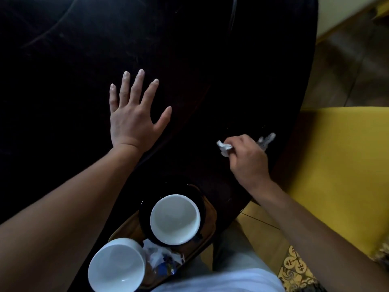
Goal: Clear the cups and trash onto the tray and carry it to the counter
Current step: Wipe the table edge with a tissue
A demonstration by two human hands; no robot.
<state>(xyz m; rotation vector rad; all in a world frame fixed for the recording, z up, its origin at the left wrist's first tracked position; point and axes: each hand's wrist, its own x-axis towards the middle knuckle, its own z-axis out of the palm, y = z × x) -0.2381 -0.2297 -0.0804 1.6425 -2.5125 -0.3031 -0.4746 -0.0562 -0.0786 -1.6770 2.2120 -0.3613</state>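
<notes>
My left hand point(132, 114) lies flat on the dark table point(84, 60), fingers spread and straight. My right hand point(246, 159) grips a crumpled white tissue point(224, 147) near the table's right edge; a silvery scrap point(267, 140) shows just beyond its knuckles. Close to me sits a wooden tray point(210, 216). On it a white cup point(174, 219) stands on a black saucer point(145, 209), a second white cup point(116, 267) stands nearer, and crumpled wrappers point(162, 257) lie between them.
A yellow chair seat point(341, 165) stands right of the table, beside my right forearm. Brown floor tiles point(347, 66) show at the upper right, patterned tiles point(294, 268) at the lower right. The tray overhangs the table's near edge by my white shirt point(221, 281).
</notes>
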